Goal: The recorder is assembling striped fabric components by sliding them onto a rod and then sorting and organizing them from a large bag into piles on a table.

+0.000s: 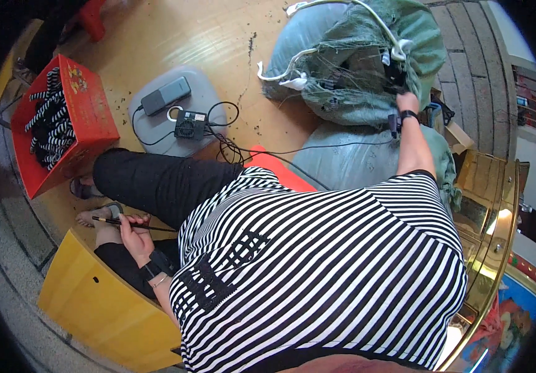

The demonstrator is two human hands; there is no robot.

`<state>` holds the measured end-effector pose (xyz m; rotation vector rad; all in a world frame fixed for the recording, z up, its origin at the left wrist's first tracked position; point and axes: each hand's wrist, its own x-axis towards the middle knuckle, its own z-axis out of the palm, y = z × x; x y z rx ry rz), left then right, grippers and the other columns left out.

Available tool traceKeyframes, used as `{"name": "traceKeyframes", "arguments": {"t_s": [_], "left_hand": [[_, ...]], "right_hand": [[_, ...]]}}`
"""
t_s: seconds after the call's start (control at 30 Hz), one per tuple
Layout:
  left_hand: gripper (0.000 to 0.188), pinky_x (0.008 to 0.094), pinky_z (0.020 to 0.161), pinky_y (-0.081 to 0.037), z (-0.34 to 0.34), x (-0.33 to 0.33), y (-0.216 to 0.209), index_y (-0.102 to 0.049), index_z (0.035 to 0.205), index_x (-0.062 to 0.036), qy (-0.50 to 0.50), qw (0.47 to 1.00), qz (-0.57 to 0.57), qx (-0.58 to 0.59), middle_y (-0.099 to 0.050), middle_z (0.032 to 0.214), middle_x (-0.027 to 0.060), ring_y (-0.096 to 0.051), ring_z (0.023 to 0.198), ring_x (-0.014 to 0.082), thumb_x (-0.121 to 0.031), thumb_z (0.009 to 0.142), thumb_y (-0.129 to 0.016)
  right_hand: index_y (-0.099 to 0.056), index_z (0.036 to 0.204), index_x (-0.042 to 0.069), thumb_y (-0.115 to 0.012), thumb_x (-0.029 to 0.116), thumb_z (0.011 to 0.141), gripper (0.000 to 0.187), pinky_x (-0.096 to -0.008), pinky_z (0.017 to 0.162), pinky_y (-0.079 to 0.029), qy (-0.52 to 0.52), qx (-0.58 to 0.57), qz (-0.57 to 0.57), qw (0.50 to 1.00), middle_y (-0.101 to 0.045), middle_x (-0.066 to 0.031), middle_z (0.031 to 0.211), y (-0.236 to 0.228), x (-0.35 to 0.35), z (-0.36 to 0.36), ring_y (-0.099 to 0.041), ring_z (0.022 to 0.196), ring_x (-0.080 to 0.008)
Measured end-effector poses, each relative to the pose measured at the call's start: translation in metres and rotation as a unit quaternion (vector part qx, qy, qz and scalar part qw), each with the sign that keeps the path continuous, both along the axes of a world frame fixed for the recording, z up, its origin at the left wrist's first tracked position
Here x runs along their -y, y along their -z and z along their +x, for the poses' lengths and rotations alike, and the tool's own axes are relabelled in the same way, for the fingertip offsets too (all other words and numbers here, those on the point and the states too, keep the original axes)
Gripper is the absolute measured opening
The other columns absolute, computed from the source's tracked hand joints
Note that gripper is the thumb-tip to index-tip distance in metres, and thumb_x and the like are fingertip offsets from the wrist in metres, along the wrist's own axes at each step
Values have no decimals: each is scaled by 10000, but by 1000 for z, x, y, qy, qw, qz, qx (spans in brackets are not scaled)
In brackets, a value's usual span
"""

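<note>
Here's my left hand (136, 239), fingers closed around a slim black stick with a gold-banded end (162, 229). Just ahead and to the left of that hand stands an open red box (97, 118) filled with black-and-white striped pieces (50, 118). Now my right hand (407, 101), up against dark material (394, 77) on a bulging, frayed green woven sack (346, 110); fingers blurred, so I can't tell whether they grip. Well left of it, a pale grey plastic stool (211, 93) carries a grey rectangular device (166, 96).
</note>
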<state>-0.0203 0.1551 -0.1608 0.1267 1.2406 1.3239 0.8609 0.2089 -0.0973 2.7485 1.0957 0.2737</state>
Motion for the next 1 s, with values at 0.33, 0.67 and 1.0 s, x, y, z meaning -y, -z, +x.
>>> {"name": "traceKeyframes", "arguments": {"t_s": [0.33, 0.67, 1.0], "left_hand": [[287, 388, 696, -482, 3, 11, 6, -501, 771, -67, 8, 1000, -13, -5, -515, 673, 62, -514, 644, 188, -255, 989, -509], [315, 374, 650, -506, -6, 29, 19, -509, 774, -58, 12, 994, -62, -86, -516, 658, 69, -547, 617, 207, -301, 970, -547], [322, 406, 628, -512, -23, 34, 30, -499, 800, -46, 60, 971, -161, -166, -533, 661, 85, -562, 616, 234, -318, 949, -586]], "right_hand": [[-654, 942, -4, -617, 122, 845, 163, -291, 491, -507, 85, -430, 340, 832, -682, -140, 824, -37, -44, -40, -644, 590, -221], [-560, 995, -129, -561, -61, 772, 233, -419, 736, -590, 182, -518, 404, 732, -643, -224, 1016, -7, -127, 14, -686, 847, -354], [-708, 957, 71, -645, 432, 708, 443, -469, 858, -488, -34, -13, 129, 991, -659, -247, 1004, 6, -138, 9, -620, 992, -401]]}}
